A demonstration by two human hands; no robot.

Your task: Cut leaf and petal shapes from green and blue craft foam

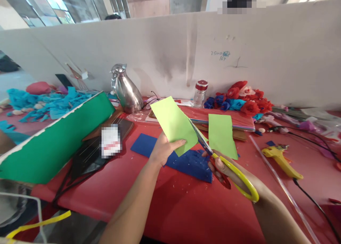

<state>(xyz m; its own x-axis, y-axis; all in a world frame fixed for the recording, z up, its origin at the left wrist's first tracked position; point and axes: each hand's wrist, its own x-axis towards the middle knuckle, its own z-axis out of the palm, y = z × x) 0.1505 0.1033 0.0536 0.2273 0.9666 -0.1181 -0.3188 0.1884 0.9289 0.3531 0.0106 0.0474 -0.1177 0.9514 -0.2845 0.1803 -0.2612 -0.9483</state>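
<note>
The left hand point(161, 150) pinches a light green sheet point(172, 125), thumb on top, and the sheet reaches up and away from it. The right hand point(221, 166) is wrapped round the handles of the scissors point(231, 164), whose blades meet the sheet's right edge, a narrow green strip showing past them. Directly under both hands a dark blue sheet point(190, 166) lies on the red table point(186, 212), dotted with small scraps.

Just beyond the right hand lies a second green sheet point(221, 134), its near end beside the wrist. Farther from that hand is a stack of coloured sheets point(242, 119), with red, blue and pink paper flowers point(239, 98) behind. To the right hand's right, a clear rod point(285, 189) slants across the table, lying between it and a yellow glue gun point(282, 162) with a black cord.

Left of the left hand are a dark bag point(93, 151) and, past it, a long green panel point(66, 137); turquoise paper point(61, 103) is heaped behind the panel.

Beyond the left hand, to its left, stands a metal jug point(129, 93), its contents hidden. A clear jar point(199, 96) with a red lid stands upright beyond both hands; whether it holds liquid cannot be told.
</note>
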